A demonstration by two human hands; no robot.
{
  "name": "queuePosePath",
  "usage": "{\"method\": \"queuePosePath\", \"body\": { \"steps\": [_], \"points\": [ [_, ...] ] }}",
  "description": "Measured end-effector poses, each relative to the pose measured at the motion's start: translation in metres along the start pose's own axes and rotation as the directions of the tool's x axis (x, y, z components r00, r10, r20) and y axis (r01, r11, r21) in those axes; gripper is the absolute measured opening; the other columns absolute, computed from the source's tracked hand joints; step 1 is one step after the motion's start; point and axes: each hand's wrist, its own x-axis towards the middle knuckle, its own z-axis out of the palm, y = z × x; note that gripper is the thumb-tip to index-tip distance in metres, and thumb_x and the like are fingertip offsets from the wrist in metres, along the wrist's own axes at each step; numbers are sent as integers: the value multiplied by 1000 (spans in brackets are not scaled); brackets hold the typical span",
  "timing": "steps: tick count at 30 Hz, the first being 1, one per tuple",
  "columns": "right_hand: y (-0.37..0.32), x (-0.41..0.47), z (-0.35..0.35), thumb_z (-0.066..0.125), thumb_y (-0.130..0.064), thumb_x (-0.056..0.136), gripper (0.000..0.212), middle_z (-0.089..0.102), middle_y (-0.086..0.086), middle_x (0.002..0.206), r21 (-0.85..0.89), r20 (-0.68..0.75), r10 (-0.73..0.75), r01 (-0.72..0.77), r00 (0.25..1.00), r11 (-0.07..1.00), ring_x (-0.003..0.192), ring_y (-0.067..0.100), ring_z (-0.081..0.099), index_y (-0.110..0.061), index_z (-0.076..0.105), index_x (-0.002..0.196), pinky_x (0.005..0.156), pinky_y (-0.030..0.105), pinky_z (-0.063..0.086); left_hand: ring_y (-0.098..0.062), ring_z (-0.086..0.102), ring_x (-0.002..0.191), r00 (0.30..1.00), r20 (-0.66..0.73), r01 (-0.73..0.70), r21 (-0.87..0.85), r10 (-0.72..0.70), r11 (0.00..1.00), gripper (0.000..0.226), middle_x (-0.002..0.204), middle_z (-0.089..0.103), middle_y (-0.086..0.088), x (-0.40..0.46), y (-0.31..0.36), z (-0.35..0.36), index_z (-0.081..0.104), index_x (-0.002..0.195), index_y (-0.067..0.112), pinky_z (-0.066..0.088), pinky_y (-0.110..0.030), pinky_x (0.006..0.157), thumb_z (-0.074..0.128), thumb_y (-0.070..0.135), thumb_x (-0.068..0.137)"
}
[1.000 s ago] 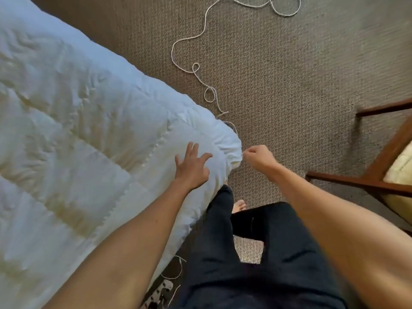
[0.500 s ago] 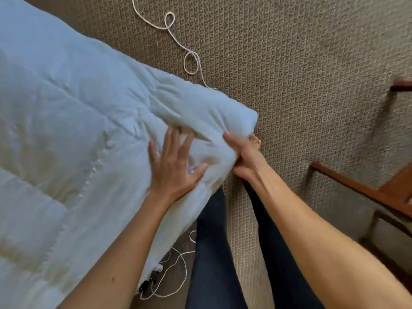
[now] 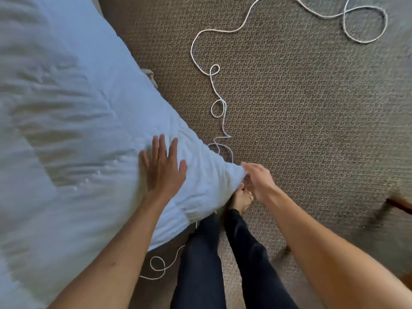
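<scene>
A puffy white duvet (image 3: 78, 130) covers the bed and fills the left half of the view. My left hand (image 3: 162, 172) lies flat on it with the fingers spread, close to its near corner. That corner is drawn out to a point. My right hand (image 3: 259, 182) is at the tip of the corner and appears to pinch it, though the hand is blurred by motion and its thumb is hidden.
A thin white cord (image 3: 219, 108) snakes in loops across the brown carpet (image 3: 312, 130) and runs under the duvet corner. My dark-trousered legs (image 3: 200, 264) and a bare foot (image 3: 242, 200) stand beside the bed. A wooden chair part (image 3: 399, 204) shows at the right edge.
My left hand slid along the duvet and now lies flatter. My right hand came out from under the corner to its tip, and the corner now stretches to a point. The view shifted.
</scene>
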Motion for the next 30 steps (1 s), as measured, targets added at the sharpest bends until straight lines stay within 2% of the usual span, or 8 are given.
{"method": "queuePosePath", "body": {
  "steps": [6, 9, 13, 16, 18, 20, 24, 30],
  "points": [
    [-82, -3, 80, 60, -38, 91, 21, 56, -3, 74, -508, 161, -155, 217, 975, 834, 69, 14, 49, -18, 66, 87, 81, 42, 49, -37, 20, 147, 964, -104, 229, -145, -245, 963, 68, 155, 28, -22, 39, -14, -10, 40, 145, 12, 16, -61, 113, 64, 19, 82],
    [-112, 17, 126, 57, -29, 96, 27, 53, 4, 83, -542, 240, -102, 220, 966, 811, 79, 19, 49, -4, 64, 105, 89, 45, 52, -47, 42, 133, 976, -156, 110, -243, -151, 964, 68, 146, 40, -29, 46, -18, -1, 44, 141, 3, 35, -54, 108, 68, 4, 77],
    [-148, 45, 186, 56, -21, 96, 12, 56, 7, 89, -457, 312, -50, 196, 949, 867, 90, 21, 53, -15, 59, 85, 82, 39, 51, -27, 47, 131, 973, 176, 227, -567, -153, 792, 54, 148, 45, -10, 52, 12, 10, 35, 148, 10, 32, -32, 106, 50, 15, 96],
    [-167, 83, 228, 57, -16, 94, 8, 59, 8, 94, -505, 359, -9, 202, 933, 839, 87, 20, 51, -14, 64, 92, 67, 31, 42, -21, 61, 89, 770, 475, 540, -840, -426, 41, 13, 92, 64, -9, 90, 19, 33, 61, 97, 13, 44, -35, 76, 51, 18, 92],
    [-176, 110, 255, 60, -14, 91, 12, 62, 5, 91, -583, 367, -6, 235, 930, 778, 80, 15, 52, -12, 69, 99, 62, 29, 38, -19, 60, 85, 638, 744, 457, -573, -198, -680, 16, 91, 59, -5, 117, 22, 55, 52, 88, 17, 45, -31, 77, 40, 14, 100],
    [-181, 135, 280, 67, -13, 84, 24, 64, 2, 87, -650, 365, 31, 231, 931, 724, 75, 13, 53, -8, 67, 107, 63, 31, 40, -25, 61, 101, 599, 797, 170, -223, -79, -960, 20, 103, 60, -9, 136, 32, 79, 50, 93, 14, 44, -37, 97, 34, 8, 103],
    [-207, 155, 311, 55, -12, 75, 14, 59, 10, 70, -621, 408, 235, 79, 882, 780, 61, 23, 57, -3, 65, 75, 63, 29, 40, -35, 51, 127, 555, 822, -404, 133, -127, -905, 19, 121, 60, -20, 169, 42, 85, 54, 98, -3, 54, -42, 94, 37, -12, 97],
    [-260, 140, 306, 63, -18, 82, 42, 63, 15, 122, -579, 475, 416, -80, 776, 811, 116, 33, 58, -10, 61, 123, 107, 52, 42, -28, 52, 126, 716, 527, -676, 356, -458, -646, 49, 120, 65, -5, 192, 54, 51, 61, 117, 15, 42, -58, 103, 68, 1, 71]
  ]
}}
